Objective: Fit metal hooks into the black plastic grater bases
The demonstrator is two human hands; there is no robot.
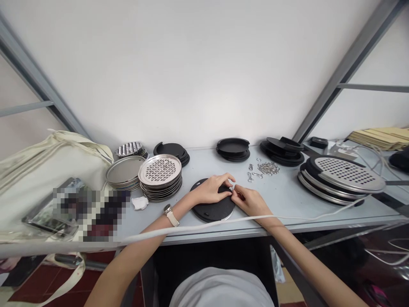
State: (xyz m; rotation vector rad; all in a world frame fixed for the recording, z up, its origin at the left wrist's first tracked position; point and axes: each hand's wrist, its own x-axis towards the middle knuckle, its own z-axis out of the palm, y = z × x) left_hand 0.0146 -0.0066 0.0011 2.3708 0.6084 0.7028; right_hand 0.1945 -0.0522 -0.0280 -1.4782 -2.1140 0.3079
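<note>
A round black disc (212, 209) with a silvery edge lies flat near the table's front edge. Over its upper part rests my left hand (214, 189), fingers bent and pinched at the disc's right side around something I cannot make out. My right hand (251, 199) meets it there, thumb and fingertips pressed together on something too small to name. Small metal clips (269, 168) lie in a loose pile behind my right hand. To the left stands a stack of round metal grater plates (162, 172), beside a stack of plain metal discs (125, 170).
Black round parts (233, 147) stand in stacks along the wall. Large perforated discs (349, 172) are piled at right. A white cable (204, 226) crosses in front of my forearms. A crumpled white tissue (139, 203) and a cream bag (64, 157) are at left.
</note>
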